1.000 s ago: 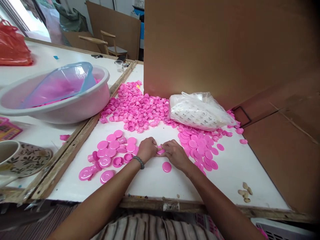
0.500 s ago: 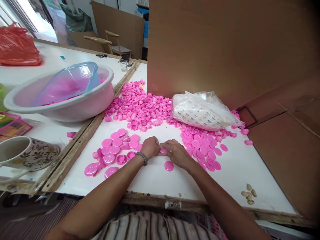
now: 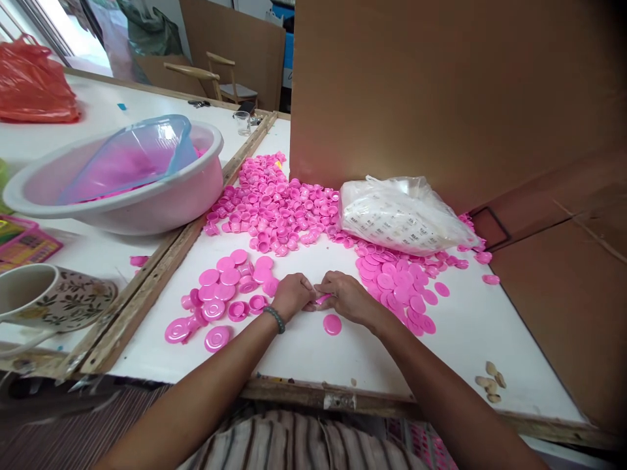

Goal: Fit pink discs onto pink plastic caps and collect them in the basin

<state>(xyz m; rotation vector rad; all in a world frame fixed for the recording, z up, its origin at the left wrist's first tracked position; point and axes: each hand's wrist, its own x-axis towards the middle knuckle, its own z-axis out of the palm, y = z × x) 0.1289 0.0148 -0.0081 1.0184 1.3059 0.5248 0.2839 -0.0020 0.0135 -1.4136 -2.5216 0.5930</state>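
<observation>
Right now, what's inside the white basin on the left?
A translucent blue tub lies tilted in the white basin, with pink showing through it and beside it by the far rim. The basin's floor is hidden by its near wall and the tub.

caps pink | discs pink | table white | basin pale pink | scoop translucent blue | mug leaf-patterned | bag orange | bracelet grey-green
</observation>
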